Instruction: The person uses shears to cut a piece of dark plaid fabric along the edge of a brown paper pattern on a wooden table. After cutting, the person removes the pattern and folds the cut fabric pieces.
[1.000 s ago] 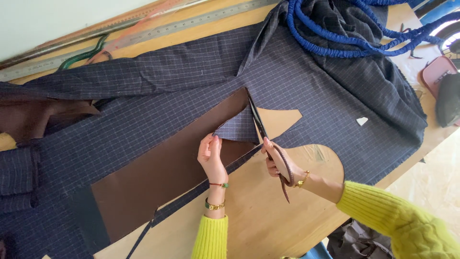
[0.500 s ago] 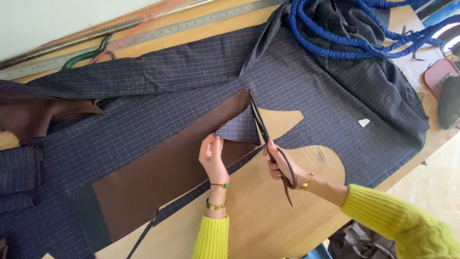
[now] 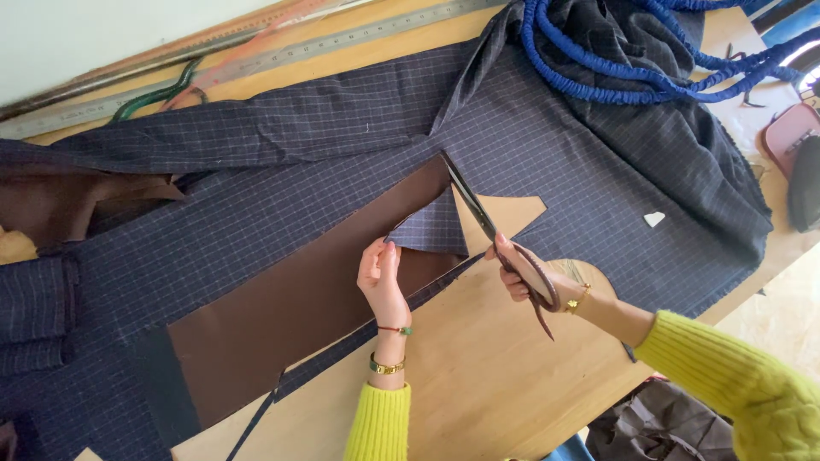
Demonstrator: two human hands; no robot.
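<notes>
Dark navy checked fabric (image 3: pixel 282 205) lies spread over a wooden table (image 3: pixel 478 384). On it rests a long brown paper pattern piece (image 3: pixel 299 316). My right hand (image 3: pixel 525 277) grips large scissors (image 3: pixel 491 226) with brown handles; the blades point up and left along the pattern's right end. My left hand (image 3: pixel 383 277) lies on the pattern and holds a cut triangular flap of fabric (image 3: pixel 431 230) by its edge. Both arms wear yellow knit sleeves, with bracelets on the wrists.
A blue coiled cord (image 3: pixel 615 60) lies on bunched dark fabric at the top right. Long metal rulers (image 3: pixel 256 60) and curved rulers run along the far edge. A pink object (image 3: pixel 790 137) sits at the right edge, a small white chalk piece (image 3: pixel 654 218) on the fabric.
The scissors have moved a little further up along the pattern edge. My left hand has kept its hold on the flap.
</notes>
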